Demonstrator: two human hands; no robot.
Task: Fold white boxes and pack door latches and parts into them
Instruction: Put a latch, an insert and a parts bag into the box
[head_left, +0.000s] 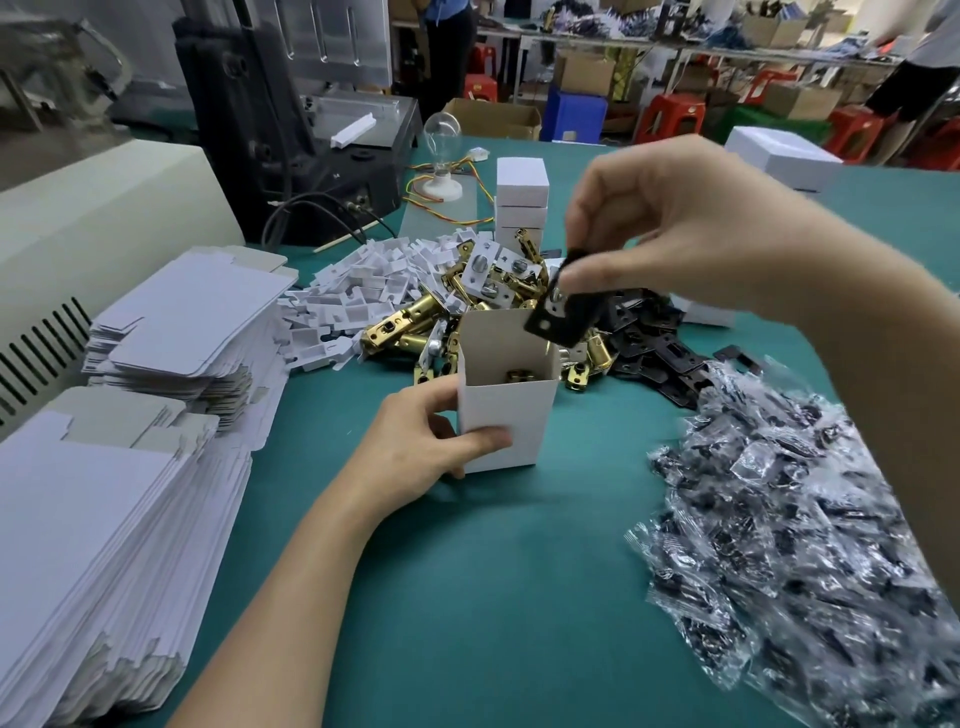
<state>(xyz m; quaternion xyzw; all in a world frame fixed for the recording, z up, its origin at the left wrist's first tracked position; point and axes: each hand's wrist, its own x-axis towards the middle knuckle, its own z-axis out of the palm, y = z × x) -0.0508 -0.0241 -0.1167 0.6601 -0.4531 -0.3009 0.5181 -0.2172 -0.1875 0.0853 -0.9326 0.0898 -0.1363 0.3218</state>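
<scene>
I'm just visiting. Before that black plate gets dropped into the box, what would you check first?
1. The white box stands upright, top open: ok.
2. The left hand grips the box: ok.
3. The right hand pinches the black plate: ok.
4. Plate centred over the opening: cannot tell, it hangs near the right rim.
5. The brass part already lies inside: ok.

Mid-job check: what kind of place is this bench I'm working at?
Probably a small factory's hardware packing station: stacks of flat white box blanks on the left, brass latches and bagged parts heaped on the green table, and workbenches with red stools behind.
</scene>
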